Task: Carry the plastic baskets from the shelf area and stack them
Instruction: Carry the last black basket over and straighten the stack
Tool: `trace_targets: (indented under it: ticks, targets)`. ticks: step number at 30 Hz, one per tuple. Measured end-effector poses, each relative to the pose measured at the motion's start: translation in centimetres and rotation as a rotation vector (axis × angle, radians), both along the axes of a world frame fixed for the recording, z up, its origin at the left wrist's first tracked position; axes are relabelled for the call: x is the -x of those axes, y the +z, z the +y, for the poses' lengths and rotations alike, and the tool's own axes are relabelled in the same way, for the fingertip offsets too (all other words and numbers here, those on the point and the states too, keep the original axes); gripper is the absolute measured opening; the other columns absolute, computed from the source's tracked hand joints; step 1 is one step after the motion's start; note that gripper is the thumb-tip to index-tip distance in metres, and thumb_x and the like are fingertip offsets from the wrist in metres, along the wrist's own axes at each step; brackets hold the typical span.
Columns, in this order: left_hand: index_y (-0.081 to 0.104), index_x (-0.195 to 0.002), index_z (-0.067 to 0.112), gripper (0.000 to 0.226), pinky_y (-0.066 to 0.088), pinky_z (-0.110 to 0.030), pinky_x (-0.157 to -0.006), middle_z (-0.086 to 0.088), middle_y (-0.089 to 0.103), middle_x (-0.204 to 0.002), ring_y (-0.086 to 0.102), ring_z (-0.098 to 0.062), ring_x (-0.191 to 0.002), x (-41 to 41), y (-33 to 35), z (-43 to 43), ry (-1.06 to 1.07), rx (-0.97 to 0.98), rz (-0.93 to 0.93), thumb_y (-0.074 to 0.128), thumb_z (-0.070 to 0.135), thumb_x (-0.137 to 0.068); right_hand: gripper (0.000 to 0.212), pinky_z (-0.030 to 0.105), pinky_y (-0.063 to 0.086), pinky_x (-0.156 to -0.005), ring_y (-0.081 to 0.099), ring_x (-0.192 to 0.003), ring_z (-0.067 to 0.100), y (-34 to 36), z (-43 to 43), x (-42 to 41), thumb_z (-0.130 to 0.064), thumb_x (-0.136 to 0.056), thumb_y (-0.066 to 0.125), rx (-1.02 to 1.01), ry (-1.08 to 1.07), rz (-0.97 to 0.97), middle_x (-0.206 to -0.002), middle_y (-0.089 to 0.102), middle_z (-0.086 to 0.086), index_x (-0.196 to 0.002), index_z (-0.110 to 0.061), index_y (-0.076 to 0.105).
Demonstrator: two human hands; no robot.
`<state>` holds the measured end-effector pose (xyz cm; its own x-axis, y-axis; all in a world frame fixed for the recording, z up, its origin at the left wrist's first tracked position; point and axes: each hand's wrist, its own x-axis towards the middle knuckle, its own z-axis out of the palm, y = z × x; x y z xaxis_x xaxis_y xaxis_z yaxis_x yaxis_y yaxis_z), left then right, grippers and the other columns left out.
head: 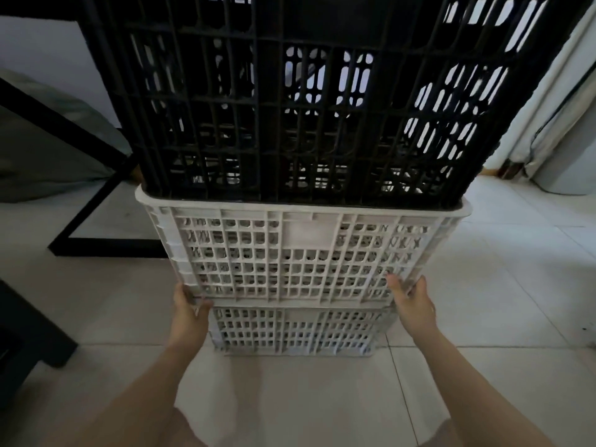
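Two grips engaged: left grip point(190, 309) and right grip point(414, 304) each clamped on a bottom corner of the upper white basket point(290, 253), which sits directly over the lower white basket point(290, 332) on the floor point(290, 398); black basket point(290, 108) nested on top. Stiff lattice plastic, probably light but top-heavy; hold low, at the corners

text: none readable | black basket point(290, 108): no label or number legible | upper white basket point(242, 253): plain panel point(300, 233) bears no print | lower white basket point(290, 330): nothing legible
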<state>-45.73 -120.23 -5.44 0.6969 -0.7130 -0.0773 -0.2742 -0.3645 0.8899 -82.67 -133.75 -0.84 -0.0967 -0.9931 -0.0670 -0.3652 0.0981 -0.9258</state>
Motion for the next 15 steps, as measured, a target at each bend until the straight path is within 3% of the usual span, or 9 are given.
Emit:
trace_targets:
  ticks: [3, 5, 7, 10, 12, 13, 15]
  targets:
    - [0.034, -0.137, 0.0, 0.045, 0.038, -0.043, -0.089, -0.018, 0.054, -0.121, 0.053, -0.034, -0.111, 1.4, 0.0, -0.4, 0.091, 0.0, 0.024, 0.051, 0.011, -0.098, 0.044, 0.01, 0.038, -0.064, 0.057, -0.113, 0.026, -1.7, -0.2, 0.6, -0.028, -0.094, 0.059, -0.038, 0.061, 0.067, -0.104, 0.06, -0.005, -0.131, -0.009, 0.045]
    - [0.038, -0.139, 0.002, 0.049, 0.039, -0.043, -0.09, -0.023, 0.055, -0.131, 0.052, -0.039, -0.121, 1.4, -0.4, -0.4, 0.13, 0.017, 0.103, 0.054, 0.022, -0.097, 0.046, 0.004, 0.043, -0.063, 0.06, -0.102, 0.016, -3.3, 0.0, 1.1, -0.023, -0.092, 0.063, -0.051, 0.121, 0.086, -0.109, 0.06, -0.005, -0.133, -0.014, 0.046]
    - [0.042, -0.138, 0.007, 0.054, 0.039, -0.038, -0.085, -0.02, 0.06, -0.126, 0.055, -0.037, -0.119, 0.7, -1.1, -0.3, 0.119, 0.059, 0.151, 0.059, 0.032, -0.093, 0.048, 0.004, 0.044, -0.066, 0.061, -0.103, 0.008, -4.5, -0.1, 1.6, -0.027, -0.09, 0.065, -0.018, 0.154, 0.112, -0.118, 0.062, -0.003, -0.134, -0.016, 0.049]
    - [0.036, -0.146, 0.017, 0.075, 0.044, -0.042, -0.095, -0.022, 0.06, -0.126, 0.055, -0.036, -0.121, -0.8, -1.9, 0.0, 0.071, 0.047, 0.201, 0.065, 0.048, -0.085, 0.047, 0.019, 0.05, -0.083, 0.06, -0.098, -0.01, -4.8, -0.8, 2.6, -0.03, -0.086, 0.07, -0.046, 0.179, 0.092, -0.115, 0.065, -0.011, -0.129, -0.021, 0.054]
    - [0.033, -0.148, 0.025, 0.087, 0.042, -0.049, -0.104, -0.019, 0.063, -0.118, 0.056, -0.034, -0.12, -1.2, -2.4, -0.1, 0.055, 0.052, 0.249, 0.067, 0.061, -0.076, 0.054, 0.026, 0.051, -0.082, 0.062, -0.102, 0.0, -4.9, -1.1, 2.9, -0.035, -0.081, 0.074, -0.107, 0.17, 0.039, -0.116, 0.066, -0.011, -0.128, -0.024, 0.052]
    - [0.035, -0.147, 0.032, 0.084, 0.042, -0.05, -0.104, -0.014, 0.065, -0.111, 0.058, -0.031, -0.117, -1.3, -2.6, 0.0, 0.047, 0.057, 0.256, 0.066, 0.062, -0.075, 0.057, 0.024, 0.05, -0.079, 0.063, -0.104, 0.006, -5.3, -1.3, 3.0, -0.039, -0.078, 0.075, -0.115, 0.149, 0.021, -0.116, 0.066, -0.011, -0.128, -0.026, 0.052]
    - [0.046, -0.135, 0.042, 0.052, 0.044, -0.044, -0.101, -0.003, 0.067, -0.112, 0.061, -0.022, -0.114, -1.1, -2.4, 0.1, 0.011, 0.118, 0.262, 0.066, 0.042, -0.087, 0.056, 0.015, 0.048, -0.073, 0.063, -0.1, 0.003, -6.0, -1.2, 2.7, -0.038, -0.08, 0.074, -0.094, 0.108, 0.009, -0.116, 0.065, -0.011, -0.13, -0.025, 0.052]
